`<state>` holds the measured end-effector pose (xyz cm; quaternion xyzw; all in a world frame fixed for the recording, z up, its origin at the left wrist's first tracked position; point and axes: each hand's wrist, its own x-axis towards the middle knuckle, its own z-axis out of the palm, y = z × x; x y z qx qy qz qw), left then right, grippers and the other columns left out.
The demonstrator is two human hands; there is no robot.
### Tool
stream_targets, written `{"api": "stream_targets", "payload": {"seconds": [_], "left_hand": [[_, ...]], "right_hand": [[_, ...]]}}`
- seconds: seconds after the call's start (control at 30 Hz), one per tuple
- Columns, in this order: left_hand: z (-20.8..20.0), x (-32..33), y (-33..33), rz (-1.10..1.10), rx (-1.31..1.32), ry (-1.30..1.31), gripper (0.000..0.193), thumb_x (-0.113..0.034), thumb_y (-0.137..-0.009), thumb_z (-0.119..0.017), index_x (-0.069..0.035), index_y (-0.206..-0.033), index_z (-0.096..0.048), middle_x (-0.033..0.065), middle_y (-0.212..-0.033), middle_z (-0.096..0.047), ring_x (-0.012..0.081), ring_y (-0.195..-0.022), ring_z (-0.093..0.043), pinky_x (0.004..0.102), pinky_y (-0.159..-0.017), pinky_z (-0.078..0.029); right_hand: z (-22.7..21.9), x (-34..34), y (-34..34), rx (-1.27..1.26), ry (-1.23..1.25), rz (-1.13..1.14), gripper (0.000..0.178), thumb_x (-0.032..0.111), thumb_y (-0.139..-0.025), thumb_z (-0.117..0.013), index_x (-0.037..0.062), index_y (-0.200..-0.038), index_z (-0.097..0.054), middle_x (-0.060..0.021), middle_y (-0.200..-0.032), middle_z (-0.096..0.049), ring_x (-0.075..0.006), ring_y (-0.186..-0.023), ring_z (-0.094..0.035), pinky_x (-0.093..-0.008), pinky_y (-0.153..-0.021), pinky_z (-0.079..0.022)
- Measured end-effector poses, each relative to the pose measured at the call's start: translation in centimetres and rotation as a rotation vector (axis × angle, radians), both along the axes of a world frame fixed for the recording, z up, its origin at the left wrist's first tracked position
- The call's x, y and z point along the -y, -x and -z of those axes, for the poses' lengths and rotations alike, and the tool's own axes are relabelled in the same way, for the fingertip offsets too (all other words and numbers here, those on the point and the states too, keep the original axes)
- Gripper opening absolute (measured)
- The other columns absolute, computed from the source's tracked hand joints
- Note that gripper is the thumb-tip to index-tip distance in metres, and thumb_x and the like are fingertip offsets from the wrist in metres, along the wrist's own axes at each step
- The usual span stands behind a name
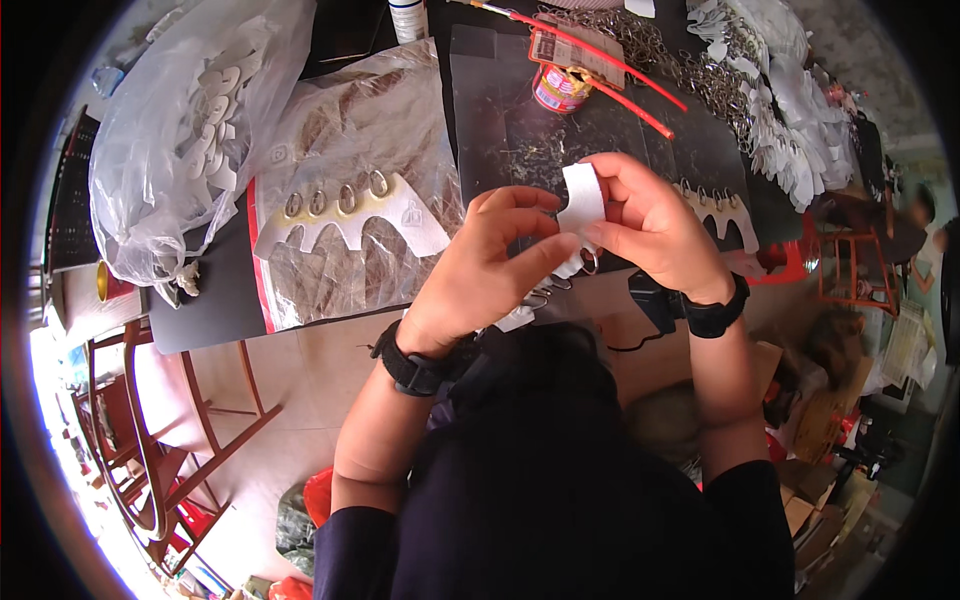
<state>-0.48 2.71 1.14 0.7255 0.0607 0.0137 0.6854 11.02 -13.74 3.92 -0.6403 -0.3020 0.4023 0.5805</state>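
Observation:
Over the near edge of the table, both hands handle a white fabric-like piece (583, 200) with a metal ring on its lower part. My right hand (655, 225) is closed on its right side, thumb in front and fingers behind. My left hand (490, 260) has curled fingers, and its thumb and fingertips pinch at the piece's left side. To the left, a similar scalloped white piece (425, 228) lies on a plastic-covered sheet (345, 110), with several metal rings (347, 198) along its upper edge. Another such piece with rings (735, 215) lies to the right.
A clear plastic bag (140, 170) of white pieces sits at far left. A small pink tin (560, 88), a red-handled stick (635, 110) and a heap of metal rings (650, 45) lie at the back. White pieces with rings (790, 150) are piled at back right. A wooden chair (150, 440) stands at left.

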Motion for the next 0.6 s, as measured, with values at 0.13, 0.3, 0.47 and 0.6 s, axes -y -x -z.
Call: {"api": "stream_targets", "payload": {"seconds": [0.13, 0.3, 0.47, 0.6], "left_hand": [[0.2, 0.0, -0.5, 0.019, 0.062, -0.090, 0.016, -0.012, -0.084, -0.063, 0.003, -0.085, -0.065, 0.0100, -0.114, -0.054, 0.0205, -0.101, -0.052, 0.0296, -0.083, -0.043], [-0.7, 0.6, -0.6, -0.149, -0.137, 0.713, 0.021, -0.016, -0.091, -0.057, 0.004, -0.092, -0.063, 0.0008, -0.084, -0.059, 0.0060, -0.072, -0.055, 0.0202, -0.066, -0.044], [0.8, 0.8, -0.8, -0.239, -0.079, 0.483, 0.025, -0.025, -0.092, -0.057, -0.003, -0.083, -0.059, -0.0067, -0.066, -0.051, 0.0006, -0.059, -0.041, 0.0190, -0.051, -0.034], [0.6, 1.6, -0.9, -0.282, -0.090, 0.470, 0.024, -0.025, -0.092, -0.057, -0.003, -0.082, -0.059, -0.0063, -0.066, -0.051, 0.0004, -0.059, -0.041, 0.0187, -0.051, -0.034]], "right_hand": [[-0.5, -0.6, -0.2, -0.031, -0.023, -0.075, 0.040, -0.002, -0.087, -0.056, 0.0001, -0.124, -0.041, -0.0064, -0.099, -0.057, -0.0106, -0.087, -0.057, -0.0262, -0.073, -0.050], [-0.1, -0.3, 0.0, -0.273, -0.222, 0.058, 0.043, 0.004, -0.091, -0.052, 0.0019, -0.132, -0.037, -0.0104, -0.102, -0.055, -0.0153, -0.087, -0.060, -0.0295, -0.074, -0.051], [0.5, 0.5, 1.5, 0.044, -0.219, 0.120, 0.051, -0.001, -0.087, -0.054, 0.0022, -0.134, -0.033, -0.0113, -0.113, -0.046, -0.0149, -0.094, -0.056, -0.0281, -0.082, -0.048], [0.3, -0.6, 3.2, -0.029, -0.157, 0.212, 0.054, -0.006, -0.083, -0.059, 0.0023, -0.131, -0.035, -0.0073, -0.103, -0.049, -0.0113, -0.091, -0.053, -0.0245, -0.080, -0.048]]}}
